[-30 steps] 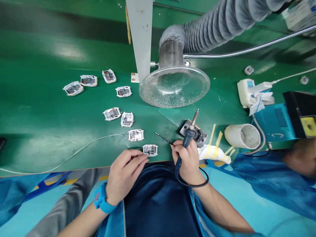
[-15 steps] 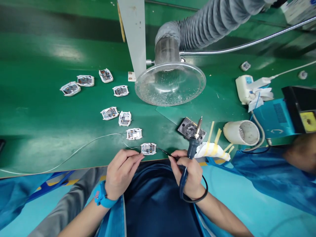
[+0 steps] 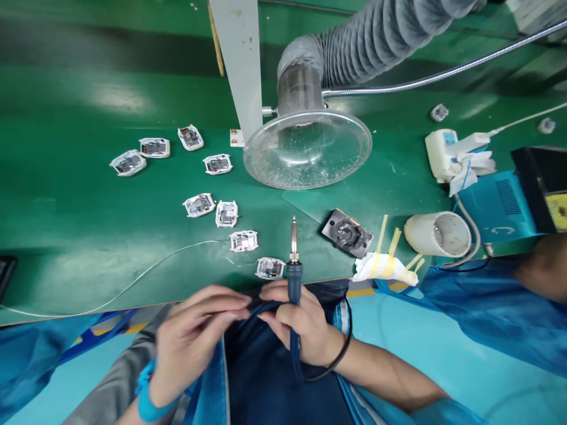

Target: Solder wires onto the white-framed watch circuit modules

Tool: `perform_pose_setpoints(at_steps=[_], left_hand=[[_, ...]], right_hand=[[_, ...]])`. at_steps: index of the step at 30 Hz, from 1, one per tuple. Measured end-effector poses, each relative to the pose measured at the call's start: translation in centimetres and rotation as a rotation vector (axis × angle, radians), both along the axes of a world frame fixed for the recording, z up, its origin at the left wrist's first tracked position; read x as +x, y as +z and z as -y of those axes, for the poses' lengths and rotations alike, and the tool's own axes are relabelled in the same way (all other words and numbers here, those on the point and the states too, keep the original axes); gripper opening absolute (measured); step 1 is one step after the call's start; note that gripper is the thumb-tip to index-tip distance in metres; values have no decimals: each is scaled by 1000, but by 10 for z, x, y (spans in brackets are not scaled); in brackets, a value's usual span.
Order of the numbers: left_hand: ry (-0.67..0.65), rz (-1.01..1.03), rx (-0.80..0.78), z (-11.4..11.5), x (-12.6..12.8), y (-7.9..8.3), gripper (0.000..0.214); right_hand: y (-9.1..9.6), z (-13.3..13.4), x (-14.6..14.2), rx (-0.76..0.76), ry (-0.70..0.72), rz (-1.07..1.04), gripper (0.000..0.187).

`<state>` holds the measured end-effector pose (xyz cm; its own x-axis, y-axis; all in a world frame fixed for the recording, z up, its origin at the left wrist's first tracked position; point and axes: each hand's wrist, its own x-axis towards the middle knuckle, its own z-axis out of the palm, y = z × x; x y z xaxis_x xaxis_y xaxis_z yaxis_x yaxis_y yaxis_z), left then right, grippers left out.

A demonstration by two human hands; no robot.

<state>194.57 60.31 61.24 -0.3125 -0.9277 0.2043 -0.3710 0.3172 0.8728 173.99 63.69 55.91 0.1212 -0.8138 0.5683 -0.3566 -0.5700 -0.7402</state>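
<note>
In the head view, the right hand (image 3: 305,327) has its grip closed around a soldering iron (image 3: 295,276), whose metal tip points to the far side, just right of the nearest white device case (image 3: 270,268). That case lies open, its circuitry showing, at the near edge of the green tabletop (image 3: 88,224), beyond the two hands. The left hand (image 3: 199,336), with a blue band (image 3: 153,398) at its wrist, has a narrow grip, fingertips drawn together near the right hand; the fingers are blurred, so I cannot tell whether they hold anything. A thin wire (image 3: 133,283) curves in from the left toward the cases. Seven more open cases (image 3: 243,241) lie farther left and far. To the right sit a dark block (image 3: 348,232), a white bundle (image 3: 383,268) with yellow strips and a white pot (image 3: 419,235).
</note>
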Motion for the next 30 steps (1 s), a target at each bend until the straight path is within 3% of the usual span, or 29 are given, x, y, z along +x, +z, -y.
perform_pose_setpoints(at_steps=[4,6,10,14,20,24,30], left_hand=[[344,213,-153,8,24,13,9],[379,295,-138,10,31,13,12],[288,389,-80,12,35,5,13],[263,382,-17,14,33,0,19],[50,21,177,23,1,-9,6],[54,-134,258,26,-13,-20,7],[61,-134,275,24,-14,-24,5]], right_hand=[[-11,0,-3,-79,11,-224,8],[-15,-2,-4,-73,-31,-323,8],[-17,-3,-6,1,-109,-383,8],[-10,-3,-10,-23,-148,-317,12],[-14,-6,-18,-19,-101,-288,13],[-19,-5,-21,-7,-88,-288,14],[-17,-2,-23,-17,-84,-300,12]])
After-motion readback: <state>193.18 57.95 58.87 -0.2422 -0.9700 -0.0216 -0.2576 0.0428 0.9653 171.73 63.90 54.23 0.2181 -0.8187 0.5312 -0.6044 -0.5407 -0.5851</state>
